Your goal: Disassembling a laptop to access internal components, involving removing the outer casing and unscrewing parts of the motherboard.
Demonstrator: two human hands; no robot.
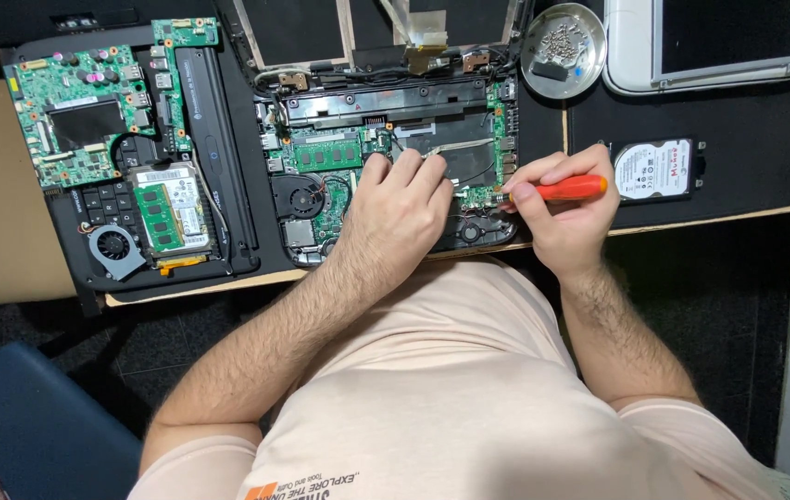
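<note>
Currently the right hand [566, 218] is clamped on an orange-handled screwdriver [562, 190], tip down at the right edge of the opened laptop base [386, 167]. Left hand [395, 213] lies flat on that base's middle, fingers spread, gripping nothing. Metal screw dish [564, 37] sits above-right of the base; bare hard drive [654, 169] right of it.

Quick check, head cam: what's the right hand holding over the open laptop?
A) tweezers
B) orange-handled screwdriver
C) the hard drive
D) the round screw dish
B: the right hand grips an orange-handled screwdriver, its tip down at the right edge of the open laptop. The hard drive and the round screw dish lie untouched on the desk, and the left hand rests on the board.
</note>
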